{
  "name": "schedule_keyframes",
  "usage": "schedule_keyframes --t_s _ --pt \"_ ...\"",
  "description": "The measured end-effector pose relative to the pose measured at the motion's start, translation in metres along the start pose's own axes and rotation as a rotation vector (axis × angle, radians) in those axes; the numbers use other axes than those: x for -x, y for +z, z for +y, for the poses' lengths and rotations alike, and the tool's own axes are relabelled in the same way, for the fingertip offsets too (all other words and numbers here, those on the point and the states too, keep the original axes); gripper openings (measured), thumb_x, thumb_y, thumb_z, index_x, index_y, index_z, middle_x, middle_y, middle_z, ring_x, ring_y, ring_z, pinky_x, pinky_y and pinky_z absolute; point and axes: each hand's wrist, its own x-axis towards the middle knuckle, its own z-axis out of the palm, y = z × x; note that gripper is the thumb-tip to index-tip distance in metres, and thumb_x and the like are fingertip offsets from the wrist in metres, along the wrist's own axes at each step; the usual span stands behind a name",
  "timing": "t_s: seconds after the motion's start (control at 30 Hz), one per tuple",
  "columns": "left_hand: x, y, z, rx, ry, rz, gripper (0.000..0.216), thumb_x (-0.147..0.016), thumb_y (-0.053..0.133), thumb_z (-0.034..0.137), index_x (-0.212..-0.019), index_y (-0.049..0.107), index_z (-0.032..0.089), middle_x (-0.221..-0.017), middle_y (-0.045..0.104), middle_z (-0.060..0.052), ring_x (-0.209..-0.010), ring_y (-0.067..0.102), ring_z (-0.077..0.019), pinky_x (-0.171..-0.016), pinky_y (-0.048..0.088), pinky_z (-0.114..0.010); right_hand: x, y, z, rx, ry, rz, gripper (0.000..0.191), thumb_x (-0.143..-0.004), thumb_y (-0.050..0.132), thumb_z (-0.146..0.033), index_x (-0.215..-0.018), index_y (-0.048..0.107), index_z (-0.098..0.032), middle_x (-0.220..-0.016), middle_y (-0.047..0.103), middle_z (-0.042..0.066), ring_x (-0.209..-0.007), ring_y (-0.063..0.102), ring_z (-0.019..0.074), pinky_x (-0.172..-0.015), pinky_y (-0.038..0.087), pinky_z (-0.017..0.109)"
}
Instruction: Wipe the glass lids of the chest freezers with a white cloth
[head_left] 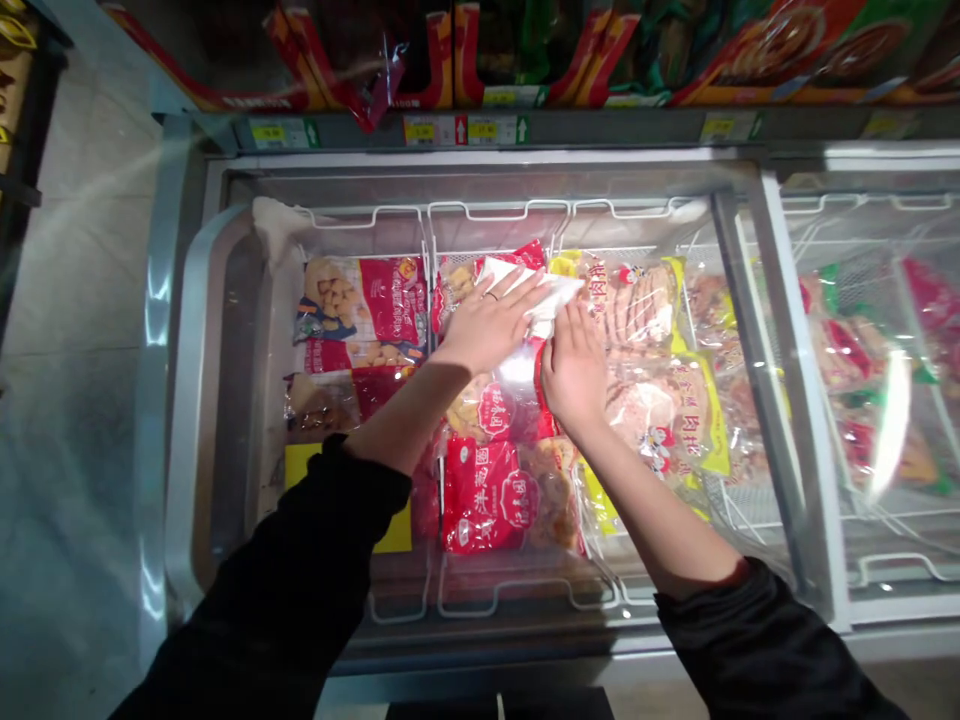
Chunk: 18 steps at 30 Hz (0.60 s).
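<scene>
A white cloth or paper wipe (553,298), folded, lies on what looks like the glass lid (360,225) of a chest freezer. My left hand (495,318) rests flat across its left part, fingers stretched out to the upper right, a ring on one finger. Beside it, my right hand (576,368) lies flat with straight fingers, their tips at the wipe's lower right edge. Under the glass, below my hands, are red bags of frozen food (484,495). Clear and yellow bags of meat patties (645,305) lie to the right.
White wire baskets (469,600) divide the freezer. Its frame has a thick curved left end (195,400), and a metal divider (806,400) stands at right before a second section. Above the back edge runs a shelf with price labels (427,130) and boxed goods. Tiled floor (82,280) shows at left.
</scene>
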Motion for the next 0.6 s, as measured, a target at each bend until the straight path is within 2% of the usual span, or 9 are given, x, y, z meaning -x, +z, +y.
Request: schedule_keyframes --t_s 0.07,0.17,0.23,0.33,0.47,0.6 --pt "-0.008 -0.01 -0.019 0.007 -0.048 0.04 0.064 -0.109 0.032 0.024 -0.173 0.03 0.03 -0.181 0.029 0.008 -0.169 0.021 -0.0202 -0.14 0.012 -0.046 0.0 0.0 0.0 0.011 -0.002 -0.004 0.068 -0.105 0.032 -0.023 -0.172 0.032 -0.011 -0.177 0.038 0.014 -0.167 0.028 0.0292 -0.136 0.027 0.057" --pt "-0.005 -0.014 -0.032 0.009 -0.203 0.143 0.065 -0.109 0.033 0.023 -0.174 0.025 0.028 -0.182 0.027 0.003 -0.169 0.021 -0.0239 -0.139 0.014 -0.049 -0.001 0.0 0.0 0.04 0.0 -0.023 0.067 -0.106 0.031 -0.024 -0.17 0.033 -0.006 -0.178 0.035 0.016 -0.167 0.027 0.03 -0.137 0.027 0.055" --pt "0.006 -0.009 -0.026 0.0 -0.318 0.202 0.066 -0.11 0.032 0.022 -0.175 0.022 0.028 -0.182 0.026 0.001 -0.169 0.022 -0.0252 -0.139 0.016 -0.05 -0.001 0.0 0.001 0.044 -0.004 -0.017 0.067 -0.106 0.03 -0.024 -0.169 0.035 -0.004 -0.177 0.036 0.017 -0.167 0.028 0.03 -0.137 0.027 0.055" --pt "0.026 0.007 -0.002 -0.018 -0.424 0.248 0.067 -0.11 0.032 0.023 -0.175 0.02 0.027 -0.181 0.027 0.0 -0.169 0.024 -0.0254 -0.139 0.018 -0.051 0.0 0.001 0.001 0.026 -0.021 0.006 0.068 -0.105 0.03 -0.023 -0.171 0.034 -0.008 -0.175 0.04 0.015 -0.167 0.028 0.0295 -0.135 0.03 0.058" --pt "0.035 0.019 0.026 -0.038 -0.307 0.189 0.064 -0.11 0.03 0.025 -0.174 0.025 0.027 -0.181 0.028 0.004 -0.17 0.02 -0.0223 -0.139 0.017 -0.049 0.0 0.001 0.0 0.029 -0.029 0.004 0.066 -0.106 0.029 -0.024 -0.169 0.037 -0.005 -0.174 0.041 0.018 -0.167 0.029 0.0301 -0.134 0.031 0.056" --pt "0.012 0.008 0.017 -0.032 -0.154 0.075 0.063 -0.11 0.033 0.025 -0.173 0.029 0.032 -0.18 0.029 0.008 -0.169 0.022 -0.0198 -0.14 0.015 -0.045 0.0 0.002 0.001 0.012 -0.029 0.009 0.066 -0.105 0.031 -0.024 -0.168 0.038 -0.004 -0.175 0.04 0.018 -0.167 0.028 0.0299 -0.135 0.03 0.055"
